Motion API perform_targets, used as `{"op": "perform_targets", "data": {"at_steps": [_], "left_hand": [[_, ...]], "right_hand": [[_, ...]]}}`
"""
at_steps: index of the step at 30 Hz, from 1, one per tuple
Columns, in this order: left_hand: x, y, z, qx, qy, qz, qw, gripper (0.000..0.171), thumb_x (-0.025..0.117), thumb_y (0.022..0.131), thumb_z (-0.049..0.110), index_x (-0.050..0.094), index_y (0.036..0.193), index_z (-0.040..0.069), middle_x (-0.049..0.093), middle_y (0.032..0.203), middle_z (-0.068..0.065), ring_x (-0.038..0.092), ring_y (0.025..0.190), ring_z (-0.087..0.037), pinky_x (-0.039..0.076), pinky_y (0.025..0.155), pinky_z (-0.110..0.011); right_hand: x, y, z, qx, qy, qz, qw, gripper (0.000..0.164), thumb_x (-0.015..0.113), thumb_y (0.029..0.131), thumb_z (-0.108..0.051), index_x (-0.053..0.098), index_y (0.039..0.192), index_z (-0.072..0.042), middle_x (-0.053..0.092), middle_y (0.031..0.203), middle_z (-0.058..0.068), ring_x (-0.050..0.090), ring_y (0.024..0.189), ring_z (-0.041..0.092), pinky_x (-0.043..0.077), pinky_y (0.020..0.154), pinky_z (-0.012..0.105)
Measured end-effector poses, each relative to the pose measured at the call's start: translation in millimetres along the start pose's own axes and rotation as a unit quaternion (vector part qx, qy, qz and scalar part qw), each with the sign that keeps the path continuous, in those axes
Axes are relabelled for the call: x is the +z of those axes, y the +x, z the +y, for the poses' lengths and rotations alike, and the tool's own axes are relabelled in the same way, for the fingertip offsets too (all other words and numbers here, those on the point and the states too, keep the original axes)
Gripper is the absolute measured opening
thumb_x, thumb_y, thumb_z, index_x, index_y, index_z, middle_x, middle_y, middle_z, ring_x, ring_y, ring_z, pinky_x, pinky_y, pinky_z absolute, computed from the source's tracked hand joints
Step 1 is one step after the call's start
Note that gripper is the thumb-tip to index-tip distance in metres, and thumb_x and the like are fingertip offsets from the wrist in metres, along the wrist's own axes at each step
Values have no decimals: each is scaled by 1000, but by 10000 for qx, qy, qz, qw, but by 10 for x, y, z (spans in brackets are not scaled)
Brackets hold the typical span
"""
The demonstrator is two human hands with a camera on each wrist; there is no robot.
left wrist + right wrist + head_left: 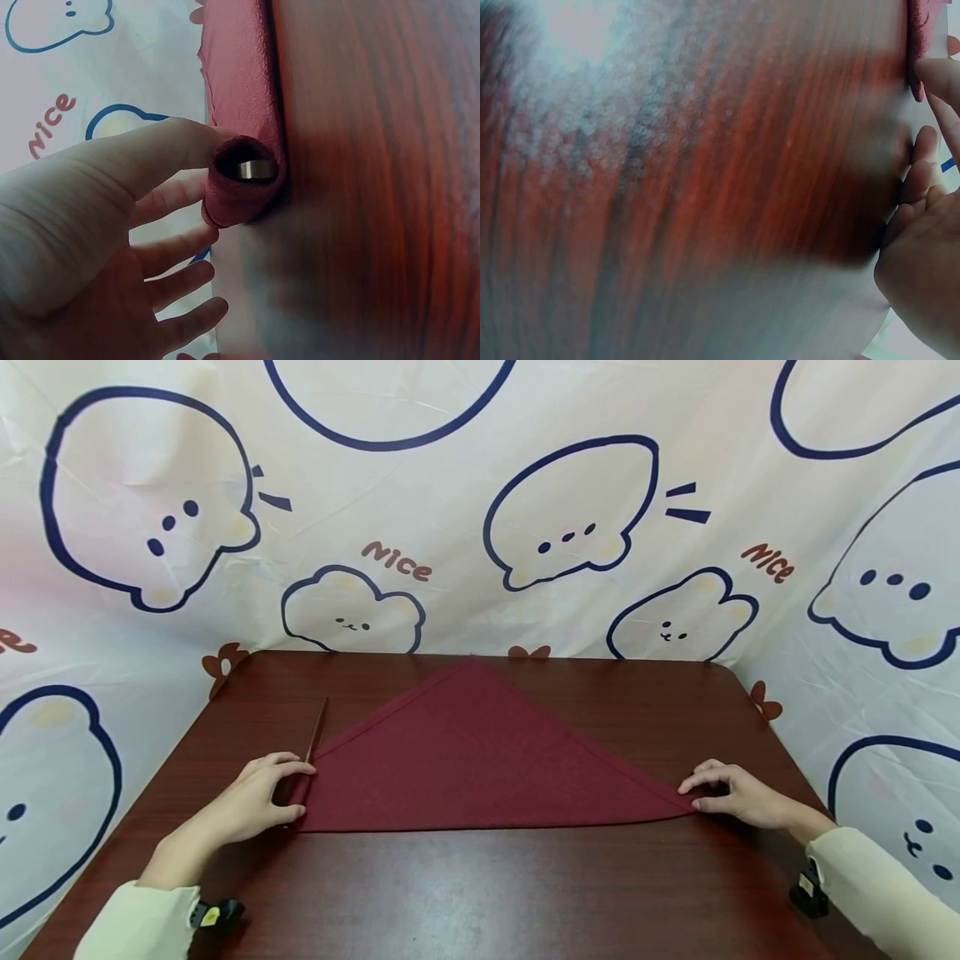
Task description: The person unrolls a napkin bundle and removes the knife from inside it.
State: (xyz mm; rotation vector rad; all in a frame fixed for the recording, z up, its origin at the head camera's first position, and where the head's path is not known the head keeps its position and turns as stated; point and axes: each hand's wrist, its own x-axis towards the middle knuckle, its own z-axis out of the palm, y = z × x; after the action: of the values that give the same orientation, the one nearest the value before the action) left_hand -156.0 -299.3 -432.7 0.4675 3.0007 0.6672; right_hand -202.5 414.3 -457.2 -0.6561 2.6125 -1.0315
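Note:
A dark red cloth (480, 752) lies folded in a triangle, its point at the table's far edge. My left hand (262, 797) grips the left corner, which is rolled into a tube (244, 202) in the left wrist view. Inside the tube's open end, a gold-coloured metal band (256, 170) shows. Just beyond the left fingers, a thin brown stick (318, 724) with a tapered tip sticks out past the cloth; whether it joins the band is hidden. At the right corner, my right hand (735, 793) pinches the cloth between thumb and index finger.
The dark brown wooden table (480, 893) is glossy, with rounded far corners. Behind it and at both sides hangs a white curtain (450, 510) with blue cartoon outlines. A small black device (217, 912) sits at the left cuff and a black device (809, 891) at the right.

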Motion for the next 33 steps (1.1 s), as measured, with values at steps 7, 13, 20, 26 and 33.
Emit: {"op": "perform_targets", "data": {"at_steps": [7,13,20,26,33], "left_hand": [[-60,-36,-69,-32,-15,-93,10000,50,79,80,13,65,126,-3,56,133,-31,46,122,-53,42,96,-70],[-70,-71,-137,12,-57,-87,9999,51,78,81,10,63,128,-5,59,130,-31,53,121,-51,45,97,-68],[-72,-91,-195,14,-131,-73,9999,50,77,82,10,64,128,-4,61,129,-29,56,121,-49,47,97,-65],[-82,-127,-197,-136,-193,-122,9996,50,77,84,11,62,130,-2,59,131,-32,53,123,-52,46,96,-67],[-76,-115,-175,-57,-282,-23,9996,46,73,89,11,61,132,-1,59,132,-30,52,124,-50,44,97,-68]], "right_hand": [[-17,23,-27,121,41,-104,9999,19,71,94,-16,75,112,-12,61,111,5,51,100,3,44,82,22],[-19,33,-37,146,17,-54,9999,18,72,93,-15,76,111,-12,62,110,4,51,99,3,44,81,23],[-6,28,-42,175,-32,-26,9998,18,73,93,-15,76,111,-13,62,110,4,51,100,2,44,81,23],[-5,28,-28,146,-61,-46,9999,18,72,93,-16,76,111,-14,62,111,4,51,101,1,44,82,22],[14,10,9,187,-134,35,9997,18,73,92,-18,76,110,-16,62,108,-3,51,100,0,44,82,21]]}}
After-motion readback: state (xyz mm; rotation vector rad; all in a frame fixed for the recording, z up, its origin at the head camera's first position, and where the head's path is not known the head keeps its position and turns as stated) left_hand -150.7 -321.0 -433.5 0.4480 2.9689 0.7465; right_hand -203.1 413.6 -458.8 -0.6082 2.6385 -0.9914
